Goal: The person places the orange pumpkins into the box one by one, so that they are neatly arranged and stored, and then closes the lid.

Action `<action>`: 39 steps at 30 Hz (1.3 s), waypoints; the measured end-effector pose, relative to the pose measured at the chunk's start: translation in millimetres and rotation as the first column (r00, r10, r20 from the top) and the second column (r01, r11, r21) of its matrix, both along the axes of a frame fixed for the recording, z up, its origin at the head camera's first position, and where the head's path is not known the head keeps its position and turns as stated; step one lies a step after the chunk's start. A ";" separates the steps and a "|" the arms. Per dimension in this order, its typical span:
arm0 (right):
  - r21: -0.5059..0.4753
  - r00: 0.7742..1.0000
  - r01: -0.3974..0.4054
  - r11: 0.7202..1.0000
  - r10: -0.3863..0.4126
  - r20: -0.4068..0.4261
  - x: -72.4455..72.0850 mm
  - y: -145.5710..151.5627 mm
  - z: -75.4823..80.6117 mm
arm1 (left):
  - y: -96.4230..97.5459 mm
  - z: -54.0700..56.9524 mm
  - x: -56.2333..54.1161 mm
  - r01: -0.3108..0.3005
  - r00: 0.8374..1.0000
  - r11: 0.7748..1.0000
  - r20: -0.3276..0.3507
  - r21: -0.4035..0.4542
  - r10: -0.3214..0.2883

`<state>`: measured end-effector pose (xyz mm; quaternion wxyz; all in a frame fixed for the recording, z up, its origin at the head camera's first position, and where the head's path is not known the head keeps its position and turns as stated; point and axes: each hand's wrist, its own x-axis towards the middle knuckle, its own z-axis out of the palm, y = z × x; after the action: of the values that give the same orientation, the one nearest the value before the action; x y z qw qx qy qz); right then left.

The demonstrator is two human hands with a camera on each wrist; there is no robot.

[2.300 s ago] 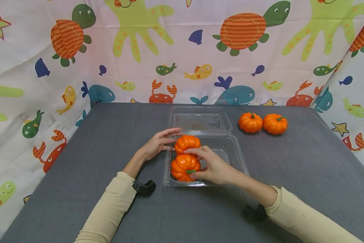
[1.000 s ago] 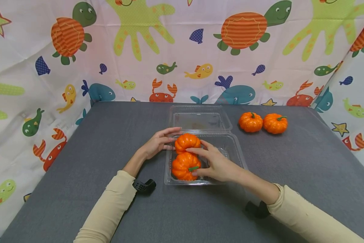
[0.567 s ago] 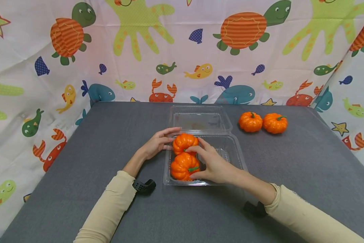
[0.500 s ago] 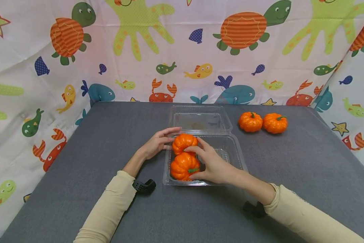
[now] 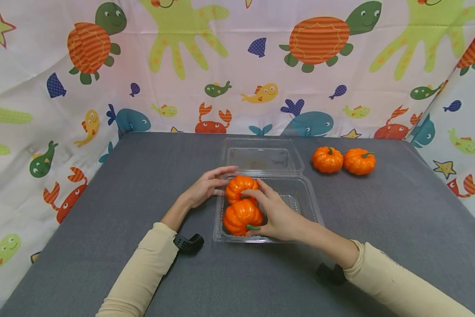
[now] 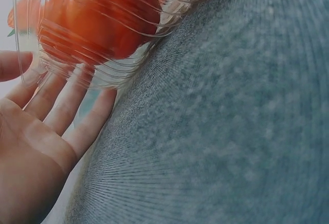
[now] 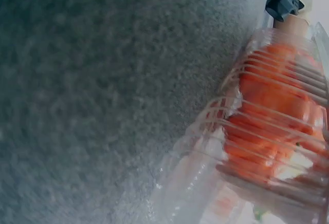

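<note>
Two small orange pumpkins sit along the left side of a clear plastic clamshell box [image 5: 266,240]. My right hand [image 5: 282,216] grips the near pumpkin [image 5: 241,216], thumb by its green stem and fingers at its far side. Those fingers also reach against the far pumpkin [image 5: 239,187]. With fingers extended, my left hand [image 5: 203,189] rests against the box's left wall; the left wrist view shows the fingertips of this hand [image 6: 41,136] under the ribbed plastic. In the right wrist view both pumpkins [image 7: 272,106] appear blurred through the wall.
The box's lid [image 5: 261,156] lies open behind the base. Two more pumpkins, one [image 5: 327,160] beside the other [image 5: 359,161], stand on the grey tabletop [image 5: 162,154] at the back right. A patterned curtain [image 5: 237,66] hangs behind the table.
The near pumpkin has turned under my right hand, its stem swinging slightly right and toward me. The far pumpkin has shifted slightly left, its stem now showing. My left hand stays put.
</note>
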<state>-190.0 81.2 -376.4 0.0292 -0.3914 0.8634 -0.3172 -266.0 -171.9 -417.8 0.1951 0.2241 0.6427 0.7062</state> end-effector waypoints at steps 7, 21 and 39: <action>0.026 0.998 -0.048 0.999 0.046 0.053 -2.7 7.6 5.3 | 0.8 0.7 -1.0 -0.003 1.000 1.000 0.000 -0.001 0.003; 0.080 0.981 -0.075 0.994 0.060 0.186 -8.3 32.6 26.2 | -0.1 0.6 -0.4 -0.004 1.000 1.000 -0.001 0.003 0.004; -0.283 0.839 0.142 0.949 0.036 0.543 -44.0 86.9 33.0 | -0.7 -1.3 0.8 -0.004 1.000 1.000 0.001 0.015 0.004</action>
<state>-233.9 168.1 -343.5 0.2009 -0.2611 0.7691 -0.5477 -265.2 -172.6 -419.1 0.1922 0.2241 0.6376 0.7115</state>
